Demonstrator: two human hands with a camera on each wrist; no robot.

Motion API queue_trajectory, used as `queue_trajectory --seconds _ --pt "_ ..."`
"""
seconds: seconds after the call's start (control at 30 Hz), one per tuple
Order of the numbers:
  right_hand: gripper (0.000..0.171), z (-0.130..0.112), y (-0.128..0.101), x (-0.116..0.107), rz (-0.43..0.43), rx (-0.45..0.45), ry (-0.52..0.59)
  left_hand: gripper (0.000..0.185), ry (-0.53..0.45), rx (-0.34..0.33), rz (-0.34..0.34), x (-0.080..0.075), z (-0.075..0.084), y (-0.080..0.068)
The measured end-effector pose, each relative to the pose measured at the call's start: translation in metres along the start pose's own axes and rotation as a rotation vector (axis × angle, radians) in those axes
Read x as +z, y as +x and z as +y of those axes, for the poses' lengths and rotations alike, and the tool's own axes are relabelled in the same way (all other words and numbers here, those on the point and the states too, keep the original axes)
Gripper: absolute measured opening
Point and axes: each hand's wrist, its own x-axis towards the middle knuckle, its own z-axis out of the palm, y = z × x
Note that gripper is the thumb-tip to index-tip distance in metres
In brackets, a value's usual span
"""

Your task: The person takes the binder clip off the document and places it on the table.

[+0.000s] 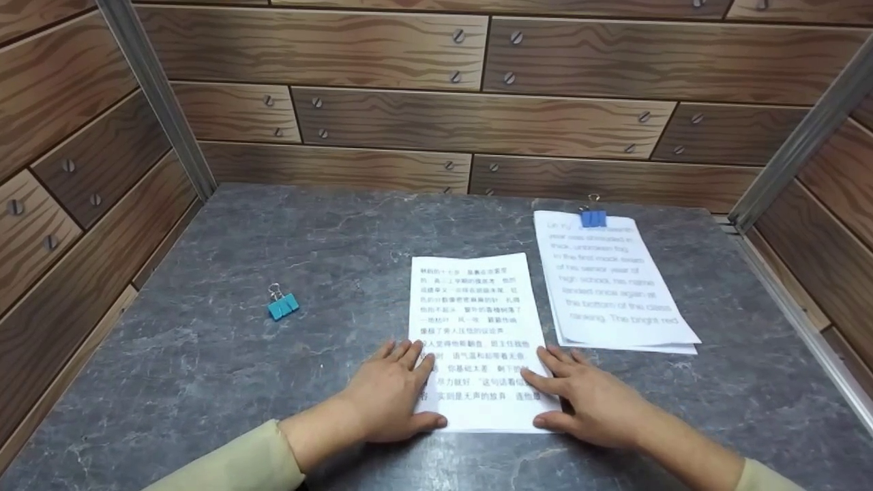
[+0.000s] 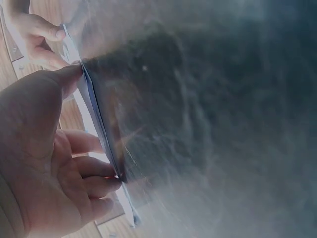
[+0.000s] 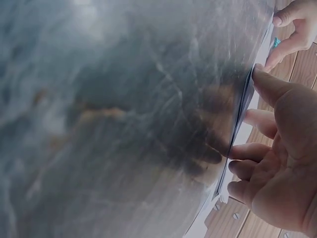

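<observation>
Your left hand [image 1: 389,395] lies flat, fingers straight and thumb along the near edge, on the left side of the white stack of printed paper sheets [image 1: 477,320] at the front of the grey marble-patterned desk [image 1: 204,368]. Left of it, well apart, a loose teal binder clip [image 1: 282,305] waits unused. Your right hand [image 1: 586,399] presses the stack's right side likewise. Farther right, a second white paper stack [image 1: 614,286] already carries a blue binder clip [image 1: 593,217]. So one stack looks bound; this one seems squared but unclipped.
</observation>
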Motion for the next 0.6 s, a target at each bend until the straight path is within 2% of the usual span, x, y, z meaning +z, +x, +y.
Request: queue_trajectory --seconds 0.37,0.6 --pt "0.072 -0.002 0.005 0.001 0.004 0.003 0.019 0.094 -0.002 -0.008 0.005 -0.001 -0.004 0.000" --pt "0.072 -0.004 0.022 0.000 -0.027 -0.011 0.036 0.094 0.039 -0.010 0.013 -0.003 -0.019 -0.001"
